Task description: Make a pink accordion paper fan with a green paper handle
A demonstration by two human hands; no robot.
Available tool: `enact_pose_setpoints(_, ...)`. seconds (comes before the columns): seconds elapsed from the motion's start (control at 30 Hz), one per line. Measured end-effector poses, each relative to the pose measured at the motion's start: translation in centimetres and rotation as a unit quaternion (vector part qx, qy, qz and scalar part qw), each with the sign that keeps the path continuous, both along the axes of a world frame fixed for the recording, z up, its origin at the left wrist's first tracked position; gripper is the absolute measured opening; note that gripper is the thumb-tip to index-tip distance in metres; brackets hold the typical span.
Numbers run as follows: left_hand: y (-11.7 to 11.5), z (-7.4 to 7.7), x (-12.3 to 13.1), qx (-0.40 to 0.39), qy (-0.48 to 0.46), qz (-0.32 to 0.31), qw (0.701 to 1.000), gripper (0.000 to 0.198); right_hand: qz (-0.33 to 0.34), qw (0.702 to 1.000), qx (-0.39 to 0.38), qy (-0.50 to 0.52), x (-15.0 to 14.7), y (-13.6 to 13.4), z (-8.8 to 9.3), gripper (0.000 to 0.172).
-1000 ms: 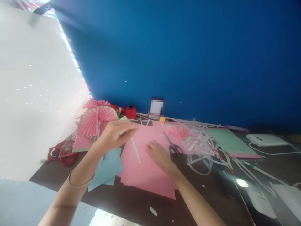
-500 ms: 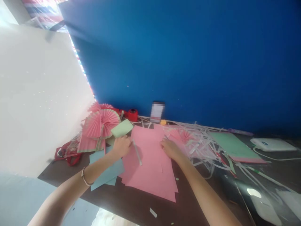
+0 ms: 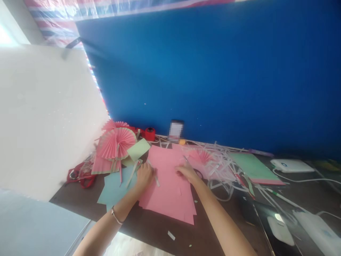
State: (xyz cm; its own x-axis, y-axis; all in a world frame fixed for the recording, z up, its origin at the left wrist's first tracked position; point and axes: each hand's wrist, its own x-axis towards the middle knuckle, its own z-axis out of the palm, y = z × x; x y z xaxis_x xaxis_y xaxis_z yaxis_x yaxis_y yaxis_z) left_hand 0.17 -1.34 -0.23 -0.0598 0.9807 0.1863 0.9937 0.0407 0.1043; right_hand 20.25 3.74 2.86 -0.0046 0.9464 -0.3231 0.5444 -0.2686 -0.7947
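Observation:
My left hand [image 3: 144, 175] rests at the left edge of a stack of pink paper sheets [image 3: 170, 192], its fingers curled beside a thin white paper strip [image 3: 153, 174]; whether it grips the strip is unclear. My right hand [image 3: 186, 171] lies on the upper right part of the pink sheets with fingers extended, close to scissors [image 3: 195, 170] that it partly hides. A pale green card [image 3: 138, 149] lies just beyond my left hand.
Pink pleated paper fans [image 3: 117, 142] sit at the back left over light blue sheets [image 3: 115, 186]. A red tape roll [image 3: 150, 134] stands by the blue wall. Tangled white paper strips [image 3: 226, 167], a green-and-pink paper stack [image 3: 253, 167] and white devices [image 3: 291, 165] lie right.
My left hand has come down from near the fans to the pink sheets' left edge by the strip. My right hand moved up the sheet toward the scissors. The green card now lies exposed.

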Motion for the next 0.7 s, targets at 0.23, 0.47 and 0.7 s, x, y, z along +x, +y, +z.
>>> enact_pose_setpoints(0.23, 0.9, 1.7, -1.3, -0.074, 0.017, -0.071, 0.995, 0.024, 0.068, 0.99, 0.098, -0.073, -0.5, 0.0, 1.5, 0.024)
enact_pose_setpoints(0.47, 1.9, 2.8, -2.4, -0.12, 0.027, -0.134, 0.983, 0.022, 0.033, 0.958, 0.263, -0.111, 2.7, -0.3, 4.3, 0.027)
enact_pose_setpoints(0.7, 3.1, 3.7, -2.2, -0.136, 0.035, -0.129, 0.982, 0.025, -0.034, 0.874, 0.441, -0.199, 6.7, -3.0, 3.9, 0.032)
